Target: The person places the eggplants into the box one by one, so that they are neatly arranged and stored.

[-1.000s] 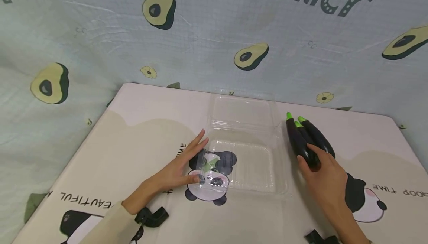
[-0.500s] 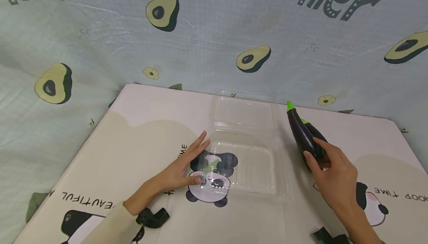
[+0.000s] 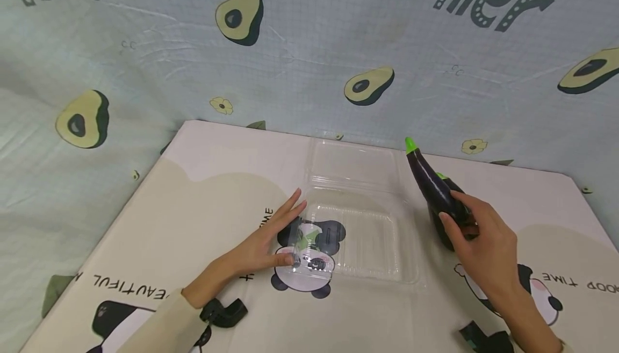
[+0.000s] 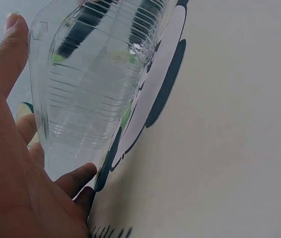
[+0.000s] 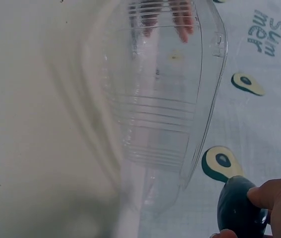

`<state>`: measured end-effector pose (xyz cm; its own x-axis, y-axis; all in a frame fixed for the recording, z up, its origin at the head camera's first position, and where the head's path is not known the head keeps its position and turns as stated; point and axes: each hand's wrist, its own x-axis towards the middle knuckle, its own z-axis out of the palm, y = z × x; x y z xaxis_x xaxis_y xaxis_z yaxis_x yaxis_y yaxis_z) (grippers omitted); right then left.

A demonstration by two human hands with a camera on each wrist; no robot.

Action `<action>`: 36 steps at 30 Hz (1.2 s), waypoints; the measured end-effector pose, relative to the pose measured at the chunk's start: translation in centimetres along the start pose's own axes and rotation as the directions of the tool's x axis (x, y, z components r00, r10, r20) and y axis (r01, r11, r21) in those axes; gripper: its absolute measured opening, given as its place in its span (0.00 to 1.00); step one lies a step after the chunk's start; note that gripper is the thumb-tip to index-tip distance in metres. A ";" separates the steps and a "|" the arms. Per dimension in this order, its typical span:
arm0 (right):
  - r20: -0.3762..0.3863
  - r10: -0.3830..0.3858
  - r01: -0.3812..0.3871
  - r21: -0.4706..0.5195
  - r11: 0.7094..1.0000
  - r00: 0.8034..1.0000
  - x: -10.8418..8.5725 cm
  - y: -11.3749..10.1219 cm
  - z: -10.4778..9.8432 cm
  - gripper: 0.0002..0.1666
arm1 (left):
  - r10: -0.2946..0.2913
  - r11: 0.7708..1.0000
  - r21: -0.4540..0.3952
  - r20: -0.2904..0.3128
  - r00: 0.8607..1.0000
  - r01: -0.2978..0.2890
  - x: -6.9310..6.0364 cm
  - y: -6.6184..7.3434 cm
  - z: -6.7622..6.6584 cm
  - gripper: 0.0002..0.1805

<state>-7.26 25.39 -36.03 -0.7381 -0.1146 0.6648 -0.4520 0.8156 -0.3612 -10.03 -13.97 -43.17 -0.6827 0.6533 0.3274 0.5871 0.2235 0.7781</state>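
Observation:
My right hand [image 3: 490, 251] pinches a dark purple eggplant [image 3: 430, 181] with a green stem end, between thumb and fingers. It is tilted, stem end up and away, just right of the clear plastic clamshell container [image 3: 410, 267]. In the right wrist view the rounded end of this eggplant [image 5: 240, 210] shows under my thumb. Beneath it, other eggplants [image 3: 441, 235] lie on the table, partly hidden by it and my hand. My left hand [image 3: 263, 243] spreads its straight fingers along the container's left side, thumb at the near left corner; the left wrist view shows them by the rim [image 4: 40, 99].
The container's lid [image 3: 355, 159] lies folded back toward the hanging avocado-print cloth [image 3: 300, 63] behind the table. A panda-print cover [image 3: 193, 208] spreads over the table. Black wrist mounts [image 3: 224, 312] sit at both wrists.
My right hand has lifted one eggplant off the group, and its stem end has moved up and to the left. My left hand stays at the container's side.

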 end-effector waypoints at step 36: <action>0.122 -0.219 0.213 0.063 0.975 0.968 2.0 -0.8 1.8 0.33 | -0.012 1.000 0.006 0.001 1.000 0.012 0.0 0.0 0.1 0.54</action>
<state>-9.27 23.49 -35.59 -0.6763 -0.3590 0.6432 -0.6295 0.7352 -0.2516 -9.97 -13.96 -43.19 -0.6890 0.6513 0.3179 0.5817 0.2354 0.7786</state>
